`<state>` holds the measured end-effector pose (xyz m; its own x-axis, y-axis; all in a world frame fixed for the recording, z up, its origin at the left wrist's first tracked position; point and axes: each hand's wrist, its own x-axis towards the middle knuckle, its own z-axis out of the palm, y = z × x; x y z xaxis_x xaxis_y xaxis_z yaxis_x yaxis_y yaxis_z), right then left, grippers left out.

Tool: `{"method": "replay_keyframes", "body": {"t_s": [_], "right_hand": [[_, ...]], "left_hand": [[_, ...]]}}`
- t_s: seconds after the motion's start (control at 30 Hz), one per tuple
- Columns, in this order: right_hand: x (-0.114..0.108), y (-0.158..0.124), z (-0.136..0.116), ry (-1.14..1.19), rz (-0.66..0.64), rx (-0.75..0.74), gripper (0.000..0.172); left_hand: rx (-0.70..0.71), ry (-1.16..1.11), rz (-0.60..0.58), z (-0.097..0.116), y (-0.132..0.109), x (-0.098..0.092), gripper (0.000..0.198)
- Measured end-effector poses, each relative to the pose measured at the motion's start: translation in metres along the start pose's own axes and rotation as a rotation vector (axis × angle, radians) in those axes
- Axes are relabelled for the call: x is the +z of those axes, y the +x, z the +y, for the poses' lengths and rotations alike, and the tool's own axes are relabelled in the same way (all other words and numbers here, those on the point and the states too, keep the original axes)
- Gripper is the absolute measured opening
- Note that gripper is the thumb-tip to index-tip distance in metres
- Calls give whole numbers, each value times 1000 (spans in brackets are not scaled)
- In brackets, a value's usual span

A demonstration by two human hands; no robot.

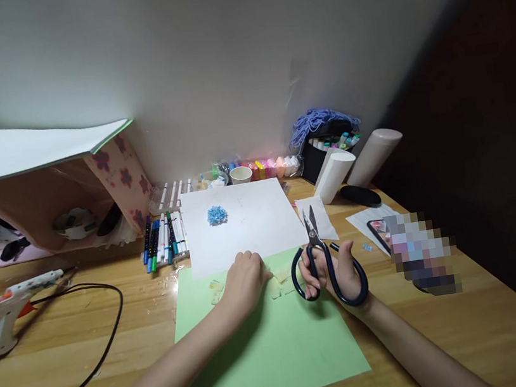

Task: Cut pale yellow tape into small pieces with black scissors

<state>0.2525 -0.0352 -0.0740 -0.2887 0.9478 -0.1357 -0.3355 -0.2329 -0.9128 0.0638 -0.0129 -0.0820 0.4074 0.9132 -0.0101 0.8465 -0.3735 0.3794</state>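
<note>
In the head view, the scissors (315,237) are held upright just right of the near-centre, above the far right edge of the green sheet (270,352), with the blades closed and pointed away. They are judged stiff, fairly heavy and sharp at the tip, so they are best taken by the dark handle loops. The right hand (343,274) is clasped through those loops. The left hand (244,280) is laid curled on the green sheet, touching the pale yellow scraps (278,285), which are judged light and flimsy. Whether a scrap is pinched cannot be told.
</note>
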Motion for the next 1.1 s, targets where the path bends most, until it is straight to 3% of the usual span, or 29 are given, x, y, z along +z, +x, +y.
{"method": "replay_keyframes", "body": {"t_s": [0.17,0.27,0.4,0.67,0.83,1.1], "right_hand": [[6,0,10,-32,3,57,77],[9,4,18,-53,148,34,60],[13,3,25,-213,340,-131,40],[28,-7,28,-287,329,-75,45],[26,-2,24,-198,322,-59,49],[17,2,18,-291,366,-145,42]], "left_hand": [[-2,-160,96,2,-5,-11,8],[17,-366,230,5,-11,-15,13],[-30,-599,323,9,-21,-7,23],[13,-695,307,10,-27,4,28],[28,-693,276,10,-25,3,27],[76,-638,187,12,-25,2,27]]}}
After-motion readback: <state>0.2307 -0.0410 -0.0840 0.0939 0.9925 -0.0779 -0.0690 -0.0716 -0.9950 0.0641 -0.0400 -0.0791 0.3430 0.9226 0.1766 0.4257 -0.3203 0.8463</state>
